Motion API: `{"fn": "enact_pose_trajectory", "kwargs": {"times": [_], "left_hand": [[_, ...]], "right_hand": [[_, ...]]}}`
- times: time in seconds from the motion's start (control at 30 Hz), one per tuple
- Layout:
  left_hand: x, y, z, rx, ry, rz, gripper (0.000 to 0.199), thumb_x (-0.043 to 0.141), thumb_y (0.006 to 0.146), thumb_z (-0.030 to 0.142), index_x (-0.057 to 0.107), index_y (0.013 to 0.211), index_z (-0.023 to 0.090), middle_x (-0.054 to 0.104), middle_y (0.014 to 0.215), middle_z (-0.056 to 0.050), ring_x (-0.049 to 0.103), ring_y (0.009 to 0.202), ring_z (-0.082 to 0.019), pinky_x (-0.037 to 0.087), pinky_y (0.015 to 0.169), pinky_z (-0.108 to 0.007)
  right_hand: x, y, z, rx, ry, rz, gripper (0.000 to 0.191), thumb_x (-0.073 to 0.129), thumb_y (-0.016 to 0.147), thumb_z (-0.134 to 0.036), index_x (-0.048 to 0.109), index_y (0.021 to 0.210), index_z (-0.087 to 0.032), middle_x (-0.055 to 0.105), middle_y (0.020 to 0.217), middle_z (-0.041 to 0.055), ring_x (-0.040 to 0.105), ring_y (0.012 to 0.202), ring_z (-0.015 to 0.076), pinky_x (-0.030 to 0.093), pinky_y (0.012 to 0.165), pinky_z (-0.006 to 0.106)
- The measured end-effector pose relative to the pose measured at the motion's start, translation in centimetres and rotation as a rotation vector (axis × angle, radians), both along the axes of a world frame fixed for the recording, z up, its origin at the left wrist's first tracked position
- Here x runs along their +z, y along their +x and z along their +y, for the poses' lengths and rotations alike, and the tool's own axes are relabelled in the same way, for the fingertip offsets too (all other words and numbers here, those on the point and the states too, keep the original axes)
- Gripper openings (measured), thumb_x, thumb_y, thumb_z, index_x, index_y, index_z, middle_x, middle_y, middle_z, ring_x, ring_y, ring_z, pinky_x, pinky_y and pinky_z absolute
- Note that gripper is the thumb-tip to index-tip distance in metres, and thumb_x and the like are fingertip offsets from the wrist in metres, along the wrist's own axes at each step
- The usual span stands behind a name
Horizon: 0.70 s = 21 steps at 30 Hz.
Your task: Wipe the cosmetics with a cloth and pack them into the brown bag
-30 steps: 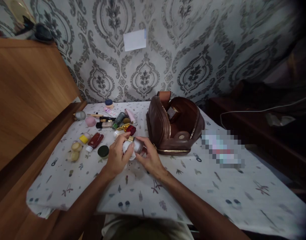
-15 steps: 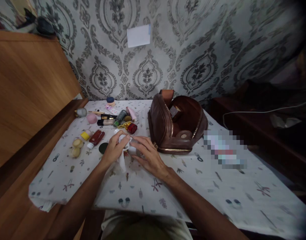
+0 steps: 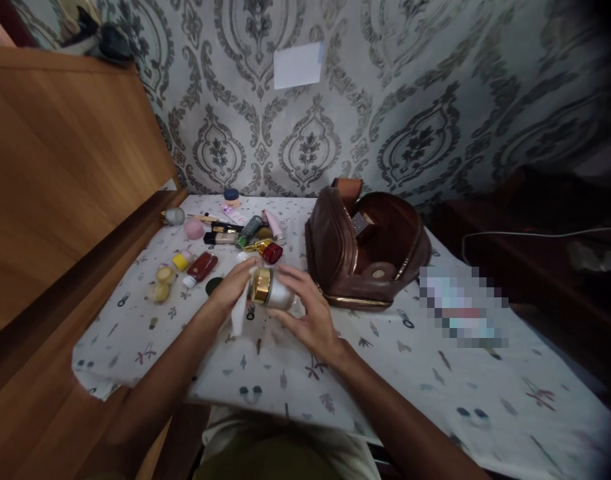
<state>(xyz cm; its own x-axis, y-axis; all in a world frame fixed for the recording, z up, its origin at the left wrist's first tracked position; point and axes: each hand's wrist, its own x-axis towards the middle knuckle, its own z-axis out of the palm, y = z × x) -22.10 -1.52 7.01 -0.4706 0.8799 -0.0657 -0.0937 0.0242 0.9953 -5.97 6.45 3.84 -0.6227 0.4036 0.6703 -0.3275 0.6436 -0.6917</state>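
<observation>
My right hand (image 3: 309, 313) is closed round a white jar with a gold lid (image 3: 272, 289), its lid turned to the left. My left hand (image 3: 234, 287) holds a white wipe (image 3: 240, 312) that hangs down beside the lid. A dark green round item (image 3: 214, 287) lies just left of my left hand. Beyond the hands are a red jar (image 3: 272, 252), a green tube (image 3: 248, 232) and a pink tube (image 3: 272, 225). A dark red bottle (image 3: 202, 267) lies to the left.
An open brown leather bag (image 3: 330, 247) stands right of the hands with a small box (image 3: 362, 223) inside. Further right lies a blurred-out packet (image 3: 460, 307). Small jars (image 3: 165, 275) sit at the left, near a wooden panel (image 3: 75, 133). A patterned wall is behind.
The gold lid of the jar has come into view as my right hand turned it. My left hand and the wipe are now at its left. The whole view has shifted slightly.
</observation>
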Motion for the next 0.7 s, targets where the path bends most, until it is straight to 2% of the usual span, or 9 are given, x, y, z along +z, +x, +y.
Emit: {"fn": "enact_pose_trajectory", "kwargs": {"times": [0.17, 0.3, 0.5, 0.6, 0.7], "left_hand": [[-0.4, 1.2, 0.3, 0.018, 0.034, -0.045, 0.037, 0.064, 0.078, 0.058, 0.05, 0.083, 0.024, 0.053, 0.062, 0.006, 0.049, 0.042, -0.011, 0.04, 0.038, -0.024], [-0.7, 1.3, 0.3, 0.003, 0.032, -0.032, 0.04, 0.065, 0.077, 0.062, 0.05, 0.087, 0.025, 0.052, 0.059, 0.007, 0.05, 0.039, -0.012, 0.041, 0.037, -0.025], [-0.9, 1.4, 0.3, 0.023, 0.019, 0.041, 0.038, 0.058, 0.083, 0.063, 0.05, 0.088, 0.026, 0.054, 0.06, 0.006, 0.052, 0.041, -0.013, 0.039, 0.04, -0.025], [-1.0, 1.5, 0.1, 0.07, 0.047, 0.115, 0.03, 0.055, 0.088, 0.056, 0.052, 0.093, 0.026, 0.059, 0.073, 0.004, 0.059, 0.059, -0.014, 0.046, 0.053, -0.024], [-1.0, 1.8, -0.3, 0.129, 0.113, 0.342, 0.022, 0.051, 0.093, 0.046, 0.054, 0.102, 0.025, 0.063, 0.097, 0.0, 0.061, 0.091, -0.017, 0.049, 0.078, -0.026]], "right_hand": [[-0.3, -0.5, 0.2, -0.106, -0.213, 0.002, 0.053, 0.077, 0.082, -0.038, 0.056, 0.131, -0.03, 0.055, 0.134, 0.0105, 0.05, 0.127, 0.0302, 0.045, 0.106, 0.049], [-0.4, -0.5, -0.1, -0.152, -0.266, -0.031, 0.06, 0.076, 0.081, -0.041, 0.052, 0.133, -0.027, 0.055, 0.128, 0.0103, 0.053, 0.121, 0.0284, 0.048, 0.101, 0.045], [-0.2, -0.6, 0.0, -0.227, -0.27, -0.039, 0.07, 0.077, 0.078, -0.043, 0.046, 0.138, -0.023, 0.055, 0.129, 0.0116, 0.052, 0.121, 0.0294, 0.041, 0.108, 0.047], [-0.4, -0.7, 0.3, -0.259, -0.277, -0.052, 0.067, 0.077, 0.077, -0.044, 0.049, 0.134, -0.022, 0.056, 0.127, 0.0115, 0.052, 0.122, 0.03, 0.04, 0.109, 0.048], [-0.7, -0.9, 0.6, -0.259, -0.313, -0.036, 0.062, 0.077, 0.077, -0.045, 0.051, 0.13, -0.024, 0.057, 0.122, 0.0097, 0.053, 0.118, 0.0287, 0.041, 0.108, 0.048]]}}
